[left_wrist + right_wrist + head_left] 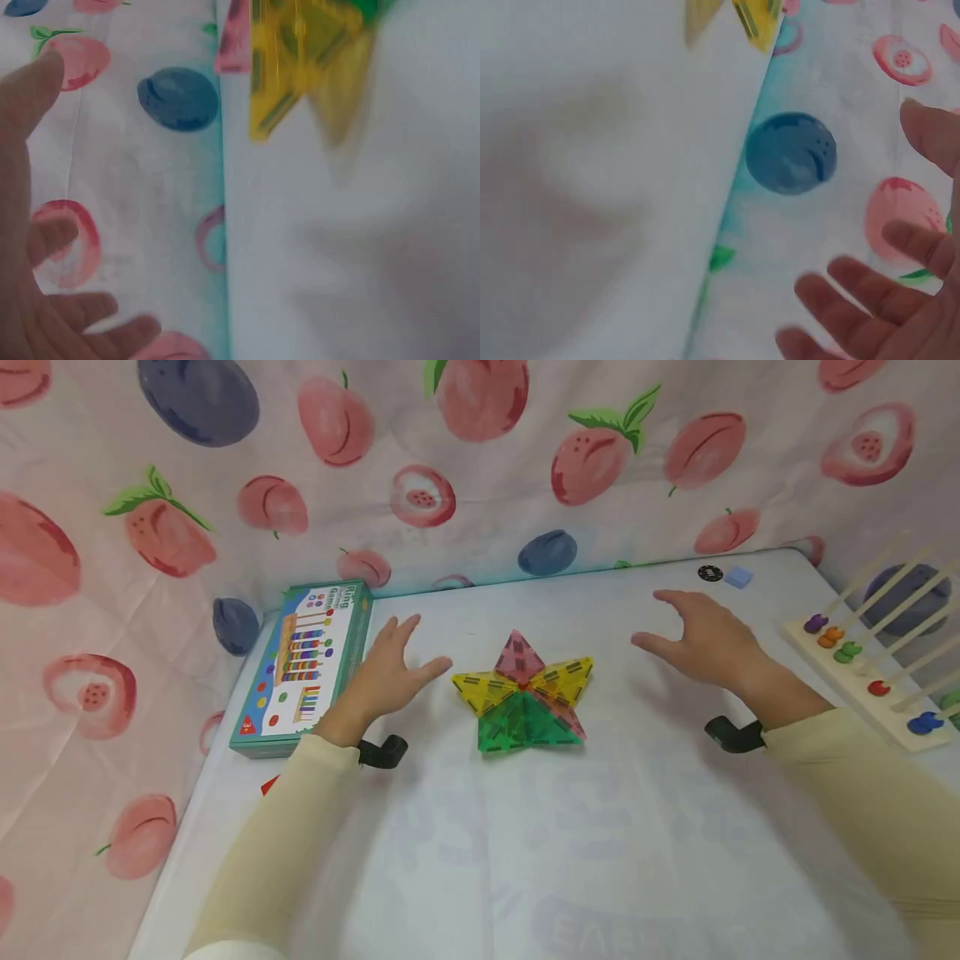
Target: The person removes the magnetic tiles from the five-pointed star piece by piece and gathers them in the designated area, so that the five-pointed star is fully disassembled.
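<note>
- Fingers of the left hand (386,681) are spread and released, grasping nothing, to the left of a star of colored tiles (522,689).
- Fingers of the right hand (708,643) are likewise parted and unclenched, well apart from the star on its other side.
- The see-through pink, yellow and green star sits on the desk (525,843) between the two hands, touched by neither.
- The work appears to be at a hands-off pause, the five-pointed shape seemingly assembled; any next move would call for a light, two-sided touch to keep the tiles joined.
- Farther out, a game box (307,660) lies beside the left hand, a red piece (270,785) near its lower edge.
- At right stands a wooden peg rack (861,685); a black disc (710,573) and blue square (738,577) lie toward the far edge.
</note>
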A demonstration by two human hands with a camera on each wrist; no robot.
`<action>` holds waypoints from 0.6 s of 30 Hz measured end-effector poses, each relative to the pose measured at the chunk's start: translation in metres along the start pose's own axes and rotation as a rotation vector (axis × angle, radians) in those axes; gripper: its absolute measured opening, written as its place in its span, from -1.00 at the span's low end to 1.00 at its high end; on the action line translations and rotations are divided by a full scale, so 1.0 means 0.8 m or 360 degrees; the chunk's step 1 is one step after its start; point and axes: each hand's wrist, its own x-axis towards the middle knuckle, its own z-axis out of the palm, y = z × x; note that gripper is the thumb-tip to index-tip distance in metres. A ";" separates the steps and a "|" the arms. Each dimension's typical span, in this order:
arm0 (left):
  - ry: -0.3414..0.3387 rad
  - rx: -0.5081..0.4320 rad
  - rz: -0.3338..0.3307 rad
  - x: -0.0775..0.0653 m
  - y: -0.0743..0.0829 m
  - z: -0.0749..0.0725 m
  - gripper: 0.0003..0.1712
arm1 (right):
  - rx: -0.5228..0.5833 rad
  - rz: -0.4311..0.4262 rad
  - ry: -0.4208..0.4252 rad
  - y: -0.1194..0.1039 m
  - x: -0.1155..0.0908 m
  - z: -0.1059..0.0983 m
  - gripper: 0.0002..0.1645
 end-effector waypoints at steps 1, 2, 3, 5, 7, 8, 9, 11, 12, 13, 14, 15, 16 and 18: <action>-0.0023 -0.0125 0.0016 -0.001 -0.001 0.007 0.02 | 0.0111 -0.0014 -0.0010 0.000 -0.001 0.007 -0.02; -0.0053 -0.0228 0.0019 -0.002 -0.002 0.015 -0.01 | 0.0214 -0.0030 -0.0031 0.001 0.000 0.016 -0.06; -0.0079 -0.0307 0.0021 -0.003 -0.003 0.023 -0.04 | 0.0308 -0.0037 -0.0061 0.001 0.000 0.024 -0.11; -0.0127 -0.0447 0.0007 -0.002 -0.007 0.038 -0.09 | 0.0480 -0.0040 -0.0151 0.001 0.004 0.042 -0.18; -0.0170 -0.0575 -0.0020 0.000 -0.010 0.054 -0.14 | 0.0632 -0.0037 -0.0259 0.001 0.008 0.061 -0.24; -0.0192 -0.0627 -0.0035 0.002 -0.011 0.061 -0.16 | 0.0697 -0.0044 -0.0312 0.000 0.011 0.069 -0.27; -0.0216 -0.0677 -0.0046 0.004 -0.012 0.068 -0.18 | 0.0757 -0.0056 -0.0360 -0.002 0.013 0.076 -0.30; -0.0247 -0.0754 -0.0071 0.008 -0.013 0.080 -0.21 | 0.0855 -0.0076 -0.0429 -0.005 0.018 0.089 -0.37; -0.0256 -0.0766 -0.0066 0.010 -0.013 0.085 -0.23 | 0.0886 -0.0089 -0.0444 -0.007 0.020 0.095 -0.41; -0.0258 -0.0769 -0.0067 0.011 -0.012 0.089 -0.26 | 0.0899 -0.0100 -0.0451 -0.009 0.022 0.099 -0.44; -0.0259 -0.0779 -0.0065 0.013 -0.012 0.093 -0.29 | 0.0915 -0.0110 -0.0451 -0.011 0.024 0.102 -0.47; -0.0261 -0.0788 -0.0063 0.015 -0.011 0.096 -0.33 | 0.0932 -0.0105 -0.0446 -0.013 0.026 0.105 -0.50; -0.0260 -0.0798 -0.0070 0.017 -0.011 0.099 -0.37 | 0.0944 -0.0100 -0.0440 -0.014 0.027 0.108 -0.52; -0.0261 -0.0802 -0.0078 0.020 -0.010 0.103 -0.45 | 0.0953 -0.0087 -0.0427 -0.017 0.030 0.110 -0.55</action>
